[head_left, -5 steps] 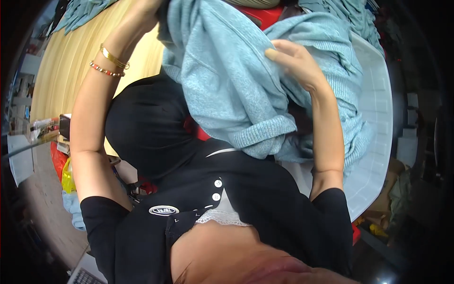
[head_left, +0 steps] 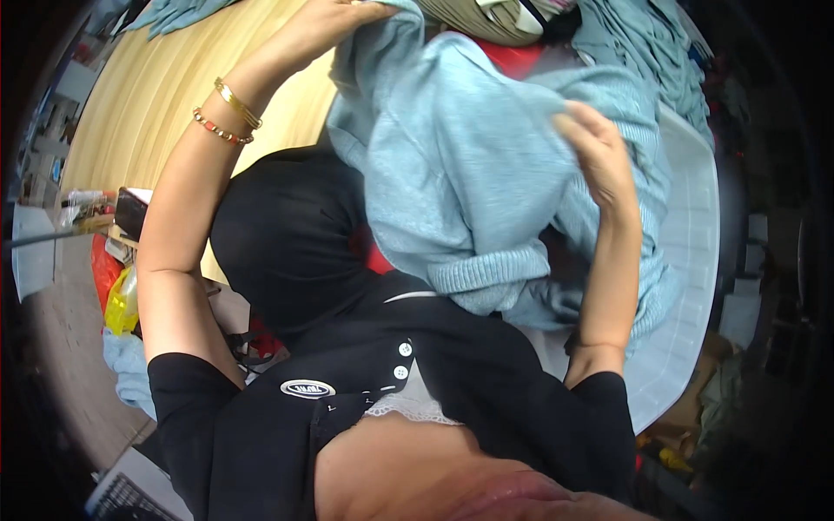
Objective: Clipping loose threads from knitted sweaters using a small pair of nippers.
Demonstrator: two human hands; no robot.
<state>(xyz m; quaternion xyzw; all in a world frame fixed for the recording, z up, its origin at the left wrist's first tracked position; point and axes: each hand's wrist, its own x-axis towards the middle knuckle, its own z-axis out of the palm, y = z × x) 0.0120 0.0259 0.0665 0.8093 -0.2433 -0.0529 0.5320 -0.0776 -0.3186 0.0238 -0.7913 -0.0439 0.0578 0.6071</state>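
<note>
A light blue knitted sweater (head_left: 443,165) hangs in loose folds between my hands, over my lap. Its ribbed band (head_left: 491,267) lies nearest my body. At the top of the view my left hand (head_left: 334,28) pinches one part of the knit, its fingertips close to the picture's edge. On the other side my right hand (head_left: 599,152) is closed on an edge of the same sweater, thumb and fingers together and slightly blurred. More light blue knitwear (head_left: 638,187) lies behind and below my right hand, at the white plastic tub.
The white plastic tub (head_left: 691,252) stands at my right. A pale wooden table (head_left: 165,104) spreads to the left, with blue knitwear (head_left: 187,13) at its far edge. Further blue garments (head_left: 647,52) are piled at the back right. Red and yellow bags (head_left: 122,300) hang low at the left.
My left hand has come further into view, moving right. The right hand has shifted right and a little down, and the sweater between them is spread wider.
</note>
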